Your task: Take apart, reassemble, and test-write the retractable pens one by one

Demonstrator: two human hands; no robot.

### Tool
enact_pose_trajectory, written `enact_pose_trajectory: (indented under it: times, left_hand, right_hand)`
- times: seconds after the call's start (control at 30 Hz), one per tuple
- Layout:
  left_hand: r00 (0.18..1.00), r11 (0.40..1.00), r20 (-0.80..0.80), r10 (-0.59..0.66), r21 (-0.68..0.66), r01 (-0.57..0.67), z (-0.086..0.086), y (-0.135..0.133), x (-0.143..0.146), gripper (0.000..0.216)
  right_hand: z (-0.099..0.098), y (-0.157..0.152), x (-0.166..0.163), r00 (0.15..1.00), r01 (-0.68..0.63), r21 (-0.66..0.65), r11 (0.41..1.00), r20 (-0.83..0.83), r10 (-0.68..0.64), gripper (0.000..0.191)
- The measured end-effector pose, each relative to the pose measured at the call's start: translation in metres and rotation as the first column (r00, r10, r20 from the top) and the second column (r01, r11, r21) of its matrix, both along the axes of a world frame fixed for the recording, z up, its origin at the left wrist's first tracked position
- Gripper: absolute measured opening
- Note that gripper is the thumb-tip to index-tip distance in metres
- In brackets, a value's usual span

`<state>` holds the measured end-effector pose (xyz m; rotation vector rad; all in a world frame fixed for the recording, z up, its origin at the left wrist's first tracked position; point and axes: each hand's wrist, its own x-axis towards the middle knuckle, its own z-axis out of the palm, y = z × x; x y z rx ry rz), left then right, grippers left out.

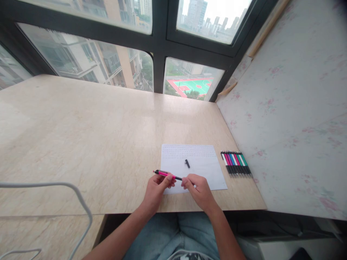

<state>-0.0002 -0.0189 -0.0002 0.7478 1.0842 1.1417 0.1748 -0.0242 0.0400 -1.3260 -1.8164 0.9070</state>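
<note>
Both my hands hold a pink and black pen (164,173) level over the near edge of a white sheet of paper (200,164). My left hand (157,187) pinches the pink barrel. My right hand (197,187) is closed around the pen's black tip end. A small black part (187,163) lies loose on the middle of the sheet. The sheet has faint writing along its far edge.
A row of several pens (236,163) in pink, blue, green and white lies to the right of the sheet, near the floral wall (292,119). The beige marble desk (89,144) runs to a window. A white wire frame (76,202) stands at the lower left.
</note>
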Motion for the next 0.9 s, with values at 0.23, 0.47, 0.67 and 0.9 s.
enact_pose_trajectory:
  times: [0.23, 0.47, 0.67, 0.9]
  left_hand:
    - [0.992, 0.998, 0.109, -0.059, -0.009, 0.06, 0.005, 0.0, 0.002, 0.024]
    - [0.982, 0.994, 0.158, -0.105, -0.011, 0.108, 0.006, -0.001, 0.002, 0.023]
    - [0.972, 0.991, 0.233, -0.014, -0.125, 0.044, 0.008, -0.001, 0.006, 0.026]
    - [0.948, 0.975, 0.314, 0.058, -0.22, 0.013, 0.007, 0.001, 0.005, 0.026]
  right_hand:
    - [0.003, 0.002, 0.005, 1.0, 0.023, 0.068, 0.997, -0.009, -0.022, 0.025]
    - [0.001, 0.003, 0.011, 1.0, 0.018, 0.07, 0.997, 0.0, -0.018, 0.017]
    - [0.003, 0.002, 0.01, 0.998, 0.018, 0.179, 0.984, 0.054, -0.028, 0.014]
    - [0.013, 0.0, 0.009, 0.992, 0.034, 0.277, 0.96, 0.108, -0.067, 0.015]
